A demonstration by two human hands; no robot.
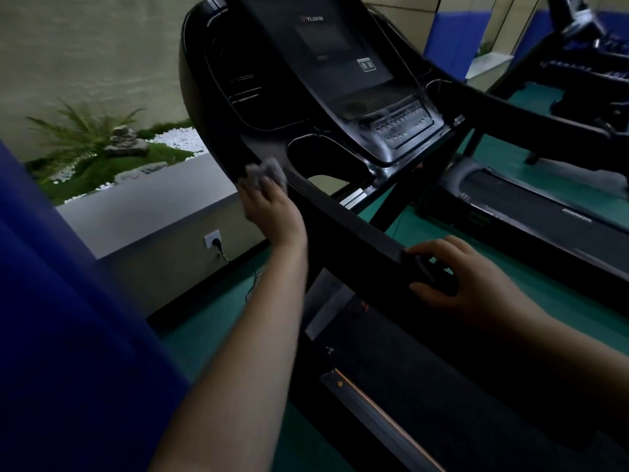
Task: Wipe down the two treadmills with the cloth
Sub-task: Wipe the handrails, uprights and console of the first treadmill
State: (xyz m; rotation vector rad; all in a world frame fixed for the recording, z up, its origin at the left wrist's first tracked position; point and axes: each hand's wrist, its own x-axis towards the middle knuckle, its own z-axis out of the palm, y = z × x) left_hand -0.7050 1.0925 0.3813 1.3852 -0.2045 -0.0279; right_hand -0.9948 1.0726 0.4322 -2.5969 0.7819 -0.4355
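— From where is the scene viewed?

— A single wide-angle view is taken from the person's head, aimed forward and down, and tilted.

— How near is it held?

— The glossy black treadmill console is seen close up, within arm's reach, with both forearms entering from the lower edge. A second black treadmill is caught farther off at the right, and the green floor below.

— Is any part shared with another view?

— Only one view is given.

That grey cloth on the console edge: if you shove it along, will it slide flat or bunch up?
Likely bunches: the cloth already sits crumpled under the left hand, so it looks floppy. It is probably light, since fingertips alone hold it there. The glossy console edge may let it slip, so keep pressure.
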